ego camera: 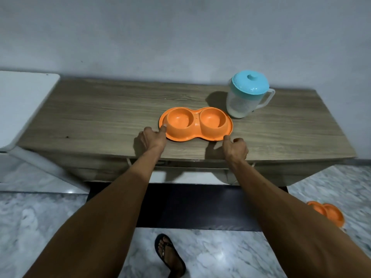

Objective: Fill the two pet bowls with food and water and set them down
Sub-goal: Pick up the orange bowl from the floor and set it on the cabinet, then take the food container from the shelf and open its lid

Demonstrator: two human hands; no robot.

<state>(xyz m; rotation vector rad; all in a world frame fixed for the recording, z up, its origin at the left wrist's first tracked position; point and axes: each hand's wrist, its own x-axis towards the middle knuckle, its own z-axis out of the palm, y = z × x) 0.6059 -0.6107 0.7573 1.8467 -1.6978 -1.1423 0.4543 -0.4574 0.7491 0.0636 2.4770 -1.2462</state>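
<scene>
An orange double pet bowl [195, 135] rests on the wooden tabletop [100, 113], both of its cups empty. My left hand [152, 138] touches its left rim with the thumb on the edge. My right hand [235, 147] touches the front right rim, fingers curled. A clear jug [244, 103] with a light blue lid [250, 82] stands upright just behind the bowl's right end, with a little pale liquid in its bottom. A second orange double bowl [329, 214] lies on the floor at the right.
The table backs onto a grey wall. A white appliance top [22, 101] adjoins the table's left end. Below is a marble-pattern floor [216, 255] with a dark mat [190, 207] and my sandalled foot [169, 254].
</scene>
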